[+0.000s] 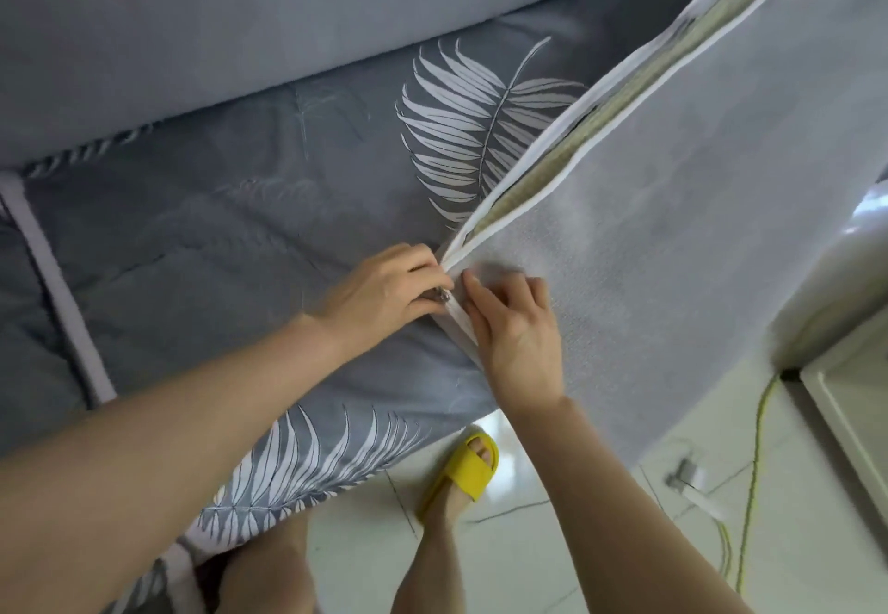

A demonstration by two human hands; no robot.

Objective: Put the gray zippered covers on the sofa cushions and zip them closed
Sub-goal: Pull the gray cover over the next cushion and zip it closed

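Head view: left hand (384,298) grip pinches zipper pull (442,296); right hand (519,332) clamps gray cover (672,229) seam taut so slider runs; cushion (528,177) mostly unzipped.

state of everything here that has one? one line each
zipper: open along most of its length, joined only at the near end
zipper pull: at the near end, pinched by left hand
gray cover: pulled on, edge gripped by right hand
cushion foam: exposed through the gap
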